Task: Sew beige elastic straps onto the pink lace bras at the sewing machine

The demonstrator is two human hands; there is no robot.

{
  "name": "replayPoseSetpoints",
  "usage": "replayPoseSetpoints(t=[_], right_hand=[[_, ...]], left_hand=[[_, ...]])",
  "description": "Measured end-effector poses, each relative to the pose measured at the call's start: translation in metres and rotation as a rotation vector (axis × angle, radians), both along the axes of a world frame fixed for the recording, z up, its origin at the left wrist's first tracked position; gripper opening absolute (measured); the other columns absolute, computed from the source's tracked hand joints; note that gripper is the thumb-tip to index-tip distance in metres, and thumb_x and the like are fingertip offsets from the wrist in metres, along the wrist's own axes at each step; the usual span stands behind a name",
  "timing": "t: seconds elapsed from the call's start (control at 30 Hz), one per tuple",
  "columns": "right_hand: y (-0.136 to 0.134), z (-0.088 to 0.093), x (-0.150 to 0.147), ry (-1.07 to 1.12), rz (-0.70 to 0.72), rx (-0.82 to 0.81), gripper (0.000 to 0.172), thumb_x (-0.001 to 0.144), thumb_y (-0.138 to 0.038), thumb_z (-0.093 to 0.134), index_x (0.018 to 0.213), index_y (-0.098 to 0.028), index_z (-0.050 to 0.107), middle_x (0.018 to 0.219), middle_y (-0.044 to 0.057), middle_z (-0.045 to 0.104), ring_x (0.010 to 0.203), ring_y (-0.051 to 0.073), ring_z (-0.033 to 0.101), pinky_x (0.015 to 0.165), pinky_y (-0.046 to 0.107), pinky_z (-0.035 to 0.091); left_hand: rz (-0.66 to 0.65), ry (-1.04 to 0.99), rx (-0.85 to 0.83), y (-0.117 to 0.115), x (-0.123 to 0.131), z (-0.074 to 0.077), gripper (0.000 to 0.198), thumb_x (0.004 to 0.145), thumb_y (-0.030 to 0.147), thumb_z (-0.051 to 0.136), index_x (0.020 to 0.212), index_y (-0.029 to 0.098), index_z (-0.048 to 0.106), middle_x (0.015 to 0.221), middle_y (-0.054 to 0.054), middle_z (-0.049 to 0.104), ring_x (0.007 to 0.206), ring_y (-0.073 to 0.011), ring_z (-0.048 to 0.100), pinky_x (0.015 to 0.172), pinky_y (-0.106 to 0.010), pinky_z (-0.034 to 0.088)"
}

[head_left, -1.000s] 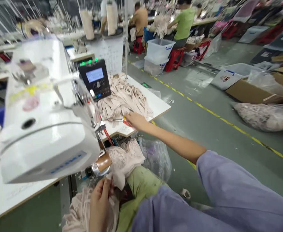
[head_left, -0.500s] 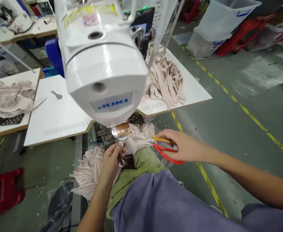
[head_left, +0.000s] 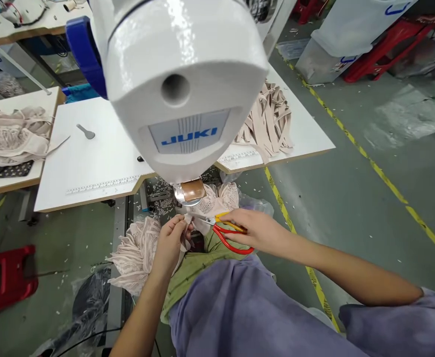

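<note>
1. Left hand (head_left: 171, 240): thumb and fingers are pressed together, and a beige fabric end (head_left: 188, 219) is pinched between their tips. The forearm is raised from the lower edge of the view, with the fingers directed away from the body.
2. Scissors (head_left: 211, 221): these are gripped in the right hand (head_left: 256, 230), the fingers being curled about the red and yellow handles, which are parted.
3. Key relation: the scissors are placed to the right of the pinched fabric end. Their long axis is laid roughly crosswise, blades pointed at the left fingertips. The left hand is nearer the blade tips; whether fabric is touched by them cannot be determined.
4. Right arm: it is extended inward from the right, the elbow set wide.
5. Lace-trimmed beige garment (head_left: 223, 198): it is found just beyond the blades, beneath the JUKI sewing machine head (head_left: 188, 109).
6. Beige fabric strips (head_left: 273, 121): these are heaped farther off, on the right-hand white tabletop (head_left: 306, 134).
</note>
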State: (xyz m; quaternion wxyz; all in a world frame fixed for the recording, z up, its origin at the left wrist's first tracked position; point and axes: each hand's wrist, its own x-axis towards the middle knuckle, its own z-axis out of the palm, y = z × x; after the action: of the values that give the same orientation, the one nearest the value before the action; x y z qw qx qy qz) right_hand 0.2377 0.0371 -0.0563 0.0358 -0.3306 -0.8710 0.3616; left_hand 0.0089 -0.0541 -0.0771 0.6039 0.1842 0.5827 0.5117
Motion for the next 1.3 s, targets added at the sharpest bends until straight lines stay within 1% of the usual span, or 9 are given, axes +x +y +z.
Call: replayPoseSetpoints(t=[0.13, 0.2, 0.37, 0.5, 0.6, 0.8, 0.87, 1.03, 1.3], right_hand=[[-0.002, 0.002, 0.009, 0.017, -0.175, -0.077, 0.03, 0.085, -0.037, 0.06, 0.111, -0.023, 0.065, 0.082, 0.004, 0.069, 0.064, 0.017, 0.061, 0.058, 0.028, 0.046], [-0.005, 0.002, 0.007, 0.008, -0.205, -0.125, 0.031, 0.081, -0.036, 0.063, 0.109, -0.022, 0.062, 0.08, 0.002, 0.066, 0.062, 0.016, 0.058, 0.056, 0.028, 0.044], [-0.012, 0.001, -0.012, 0.009, -0.166, -0.198, 0.037, 0.077, -0.036, 0.066, 0.111, -0.022, 0.059, 0.098, 0.005, 0.068, 0.078, 0.019, 0.063, 0.068, 0.031, 0.048], [-0.006, -0.004, -0.026, 0.024, -0.158, -0.217, 0.039, 0.078, -0.036, 0.066, 0.115, -0.022, 0.061, 0.105, 0.006, 0.068, 0.085, 0.021, 0.064, 0.073, 0.032, 0.048], [0.0, -0.007, -0.029, 0.03, -0.132, -0.252, 0.037, 0.081, -0.035, 0.065, 0.116, -0.024, 0.063, 0.102, 0.005, 0.069, 0.081, 0.019, 0.064, 0.071, 0.031, 0.047], [0.003, -0.003, -0.018, 0.005, -0.148, -0.287, 0.029, 0.083, -0.036, 0.063, 0.11, -0.026, 0.07, 0.089, 0.003, 0.071, 0.071, 0.017, 0.061, 0.064, 0.028, 0.042], [0.004, -0.001, -0.014, -0.009, -0.153, -0.289, 0.03, 0.082, -0.036, 0.063, 0.109, -0.025, 0.07, 0.088, 0.003, 0.07, 0.069, 0.016, 0.06, 0.062, 0.028, 0.042], [0.008, 0.004, -0.015, -0.004, -0.159, -0.406, 0.036, 0.081, -0.044, 0.064, 0.11, -0.022, 0.065, 0.075, 0.001, 0.066, 0.062, 0.015, 0.057, 0.055, 0.025, 0.04], [0.007, 0.002, -0.021, 0.032, -0.163, -0.362, 0.03, 0.08, -0.036, 0.064, 0.106, -0.022, 0.065, 0.073, 0.0, 0.065, 0.059, 0.014, 0.057, 0.052, 0.025, 0.04]], left_hand=[[0.028, -0.034, 0.0, -0.001, -0.005, 0.0, 0.027, 0.076, 0.038, 0.068, 0.064, 0.015, 0.058, 0.062, 0.001, 0.054, 0.05, -0.0057, 0.037, 0.049, -0.02, 0.028], [0.057, -0.042, 0.006, 0.0, -0.005, -0.001, 0.034, 0.074, 0.044, 0.072, 0.064, 0.015, 0.056, 0.058, 0.003, 0.05, 0.048, -0.0049, 0.033, 0.048, -0.02, 0.024], [0.131, 0.007, 0.051, 0.004, -0.001, -0.006, 0.042, 0.069, 0.049, 0.078, 0.061, 0.016, 0.055, 0.056, 0.005, 0.048, 0.05, -0.005, 0.035, 0.051, -0.02, 0.028], [0.137, 0.077, 0.063, 0.004, -0.001, -0.008, 0.038, 0.072, 0.046, 0.078, 0.063, 0.015, 0.058, 0.059, 0.004, 0.052, 0.054, -0.0058, 0.04, 0.055, -0.019, 0.032], [0.133, 0.129, 0.06, 0.002, -0.004, -0.009, 0.035, 0.075, 0.045, 0.077, 0.066, 0.015, 0.061, 0.061, 0.003, 0.055, 0.055, -0.0063, 0.042, 0.056, -0.019, 0.034], [0.11, 0.183, 0.031, 0.0, -0.001, -0.011, 0.036, 0.079, 0.05, 0.072, 0.073, 0.015, 0.065, 0.058, 0.005, 0.049, 0.051, -0.0064, 0.036, 0.05, -0.02, 0.03], [0.105, 0.178, 0.027, 0.0, 0.003, -0.012, 0.034, 0.08, 0.049, 0.071, 0.075, 0.016, 0.066, 0.058, 0.005, 0.049, 0.052, -0.0067, 0.036, 0.052, -0.02, 0.031], [0.093, 0.225, 0.046, 0.002, 0.007, -0.012, 0.03, 0.083, 0.046, 0.068, 0.076, 0.017, 0.067, 0.059, 0.005, 0.049, 0.054, -0.0079, 0.036, 0.054, -0.021, 0.031], [0.069, 0.308, 0.018, 0.0, 0.003, -0.013, 0.032, 0.086, 0.048, 0.065, 0.077, 0.017, 0.067, 0.056, 0.006, 0.045, 0.053, -0.0082, 0.033, 0.053, -0.022, 0.029]])
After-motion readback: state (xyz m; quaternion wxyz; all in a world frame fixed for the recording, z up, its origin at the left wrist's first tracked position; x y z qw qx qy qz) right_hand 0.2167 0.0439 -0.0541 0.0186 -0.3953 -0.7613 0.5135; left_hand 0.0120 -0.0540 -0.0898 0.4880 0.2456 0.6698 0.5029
